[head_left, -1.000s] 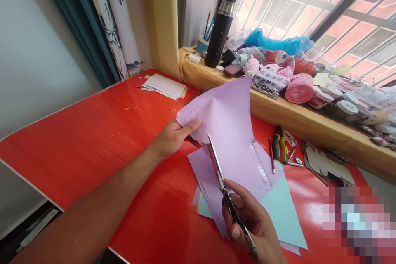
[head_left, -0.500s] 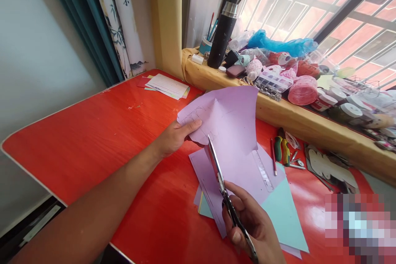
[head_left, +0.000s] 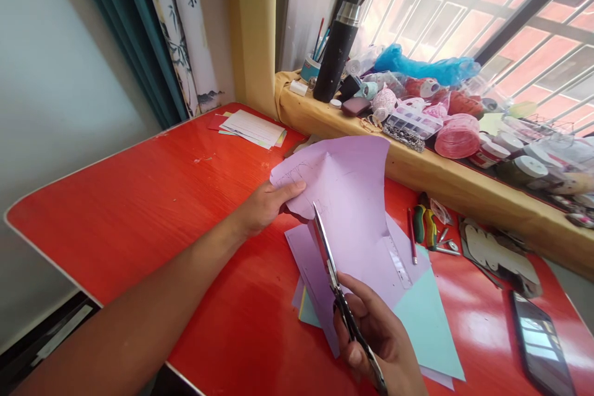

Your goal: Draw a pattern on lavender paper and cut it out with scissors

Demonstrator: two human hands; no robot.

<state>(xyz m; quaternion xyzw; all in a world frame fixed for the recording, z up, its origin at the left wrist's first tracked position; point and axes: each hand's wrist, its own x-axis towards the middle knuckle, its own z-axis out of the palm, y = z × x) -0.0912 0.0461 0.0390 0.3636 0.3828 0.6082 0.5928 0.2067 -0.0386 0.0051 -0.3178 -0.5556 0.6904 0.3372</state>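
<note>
My left hand [head_left: 271, 201] pinches the left edge of a purple paper sheet [head_left: 355, 185], thumb on top, and holds it raised above the table. Faint pencil lines run along that side of the sheet. In my right hand [head_left: 371, 328] is a pair of scissors [head_left: 330, 266], fingers around the dark handles. The blades point up and away from me, with their tips at the paper's lower left edge close to my left thumb. Beneath lie more purple paper, a light blue sheet [head_left: 429, 315] and a clear ruler [head_left: 398, 263].
The table [head_left: 139, 210] is red. On its right are a pencil [head_left: 412, 235], green-and-yellow pliers [head_left: 424, 226] and a phone [head_left: 541, 343]. Small papers [head_left: 255, 129] lie at the back. A black flask [head_left: 338, 52] and craft supplies crowd the windowsill [head_left: 297, 114].
The raised purple sheet has dipped slightly at its top edge. Both hands keep their grips, and the scissors have hardly moved. The whole view has shifted a little.
</note>
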